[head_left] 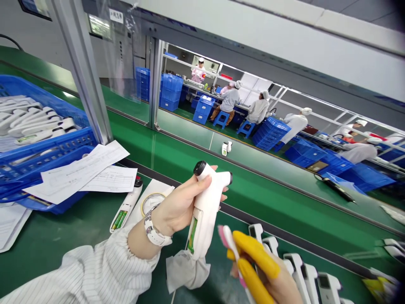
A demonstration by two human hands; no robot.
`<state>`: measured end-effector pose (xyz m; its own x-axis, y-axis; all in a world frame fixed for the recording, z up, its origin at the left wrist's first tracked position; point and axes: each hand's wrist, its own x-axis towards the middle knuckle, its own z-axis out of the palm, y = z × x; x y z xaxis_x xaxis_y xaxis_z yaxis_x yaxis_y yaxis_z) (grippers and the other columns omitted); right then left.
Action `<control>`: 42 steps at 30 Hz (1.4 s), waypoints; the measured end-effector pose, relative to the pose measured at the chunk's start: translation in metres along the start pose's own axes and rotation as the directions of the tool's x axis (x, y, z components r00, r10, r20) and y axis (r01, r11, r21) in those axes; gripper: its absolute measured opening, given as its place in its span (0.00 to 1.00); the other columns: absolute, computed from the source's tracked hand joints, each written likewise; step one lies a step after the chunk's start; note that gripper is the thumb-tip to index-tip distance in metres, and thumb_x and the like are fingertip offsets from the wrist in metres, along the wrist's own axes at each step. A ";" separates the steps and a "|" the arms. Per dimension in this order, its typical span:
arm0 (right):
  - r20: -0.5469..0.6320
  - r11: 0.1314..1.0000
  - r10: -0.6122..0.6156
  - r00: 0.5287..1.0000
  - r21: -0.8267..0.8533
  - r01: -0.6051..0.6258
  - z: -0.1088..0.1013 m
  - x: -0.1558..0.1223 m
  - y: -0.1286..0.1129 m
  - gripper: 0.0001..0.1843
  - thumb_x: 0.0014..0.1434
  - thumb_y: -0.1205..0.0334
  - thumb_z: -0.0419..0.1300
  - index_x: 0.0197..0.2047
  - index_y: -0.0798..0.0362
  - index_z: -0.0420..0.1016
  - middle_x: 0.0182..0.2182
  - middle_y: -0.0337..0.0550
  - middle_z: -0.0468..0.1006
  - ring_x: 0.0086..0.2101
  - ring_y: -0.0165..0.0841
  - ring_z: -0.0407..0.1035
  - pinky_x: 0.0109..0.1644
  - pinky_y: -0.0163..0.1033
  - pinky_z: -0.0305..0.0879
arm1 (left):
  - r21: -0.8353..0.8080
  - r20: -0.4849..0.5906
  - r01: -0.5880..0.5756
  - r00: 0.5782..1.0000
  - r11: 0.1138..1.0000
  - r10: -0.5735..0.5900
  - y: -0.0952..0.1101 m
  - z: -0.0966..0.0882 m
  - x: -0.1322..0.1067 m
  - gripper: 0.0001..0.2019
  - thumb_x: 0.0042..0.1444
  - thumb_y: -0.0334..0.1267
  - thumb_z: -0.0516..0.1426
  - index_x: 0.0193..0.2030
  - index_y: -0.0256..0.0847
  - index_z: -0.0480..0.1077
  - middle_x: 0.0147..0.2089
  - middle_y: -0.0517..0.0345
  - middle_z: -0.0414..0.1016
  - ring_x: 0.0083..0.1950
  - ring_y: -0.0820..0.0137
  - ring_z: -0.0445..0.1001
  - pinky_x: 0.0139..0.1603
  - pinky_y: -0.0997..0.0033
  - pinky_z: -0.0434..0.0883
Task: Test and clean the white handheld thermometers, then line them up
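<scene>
My left hand (179,207) is closed round a white handheld thermometer (205,207), held upright with its black-tipped head at the top and a green board showing in its open lower side. A grey wiping cloth (186,270) hangs below it. My right hand (262,274), with yellow finger cots on two fingers, pinches a pink-and-white brush-like tool (228,241) just right of the thermometer's lower end.
A row of white thermometers (297,270) lies at the lower right. Another thermometer (126,207) and a tape roll (151,201) lie on the green bench. A blue crate (47,143) of thermometers with papers (82,173) stands left. Beyond a conveyor belt (190,131), several seated workers.
</scene>
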<state>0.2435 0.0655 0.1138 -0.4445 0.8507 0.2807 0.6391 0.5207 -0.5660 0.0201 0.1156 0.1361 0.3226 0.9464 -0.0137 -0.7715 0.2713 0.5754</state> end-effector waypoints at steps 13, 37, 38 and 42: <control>0.357 0.876 0.308 0.882 -0.468 -0.116 0.047 0.048 0.045 0.11 0.56 0.69 0.49 0.31 0.54 0.72 0.29 0.47 0.78 0.29 0.39 0.72 0.30 0.39 0.63 | -0.159 -0.013 -0.126 0.992 0.979 0.125 0.018 0.000 -0.009 0.17 0.59 0.46 0.50 0.55 0.46 0.61 0.36 0.53 0.67 0.33 0.73 0.70 0.32 0.74 0.70; -0.105 0.783 0.209 0.972 0.613 -0.102 0.047 0.075 0.012 0.14 0.51 0.50 0.61 0.25 0.51 0.65 0.23 0.37 0.70 0.23 0.31 0.66 0.27 0.36 0.63 | -0.148 -0.114 -0.348 0.936 0.926 0.334 0.044 -0.008 -0.020 0.16 0.59 0.46 0.50 0.52 0.44 0.63 0.35 0.54 0.69 0.31 0.74 0.71 0.31 0.76 0.71; -0.156 0.852 0.231 0.960 0.509 -0.122 0.049 0.082 0.012 0.12 0.52 0.52 0.61 0.28 0.51 0.67 0.24 0.37 0.71 0.24 0.32 0.66 0.29 0.36 0.63 | -0.150 -0.109 -0.343 0.938 0.927 0.329 0.043 -0.008 -0.020 0.16 0.59 0.46 0.50 0.51 0.44 0.64 0.35 0.54 0.69 0.31 0.74 0.71 0.31 0.77 0.71; -0.159 0.993 0.117 0.980 -0.004 -0.119 0.057 0.101 0.015 0.10 0.56 0.58 0.56 0.40 0.52 0.73 0.35 0.46 0.77 0.36 0.38 0.71 0.40 0.42 0.65 | -0.153 -0.108 -0.340 0.939 0.928 0.326 0.040 -0.008 -0.019 0.16 0.58 0.46 0.51 0.50 0.44 0.65 0.34 0.55 0.69 0.31 0.74 0.71 0.30 0.77 0.71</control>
<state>0.1726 0.1554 0.0897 -0.2614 0.9064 0.3319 0.6900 0.4159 -0.5924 -0.0212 0.1096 0.1533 -0.0080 0.9963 0.0860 -0.9094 -0.0430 0.4137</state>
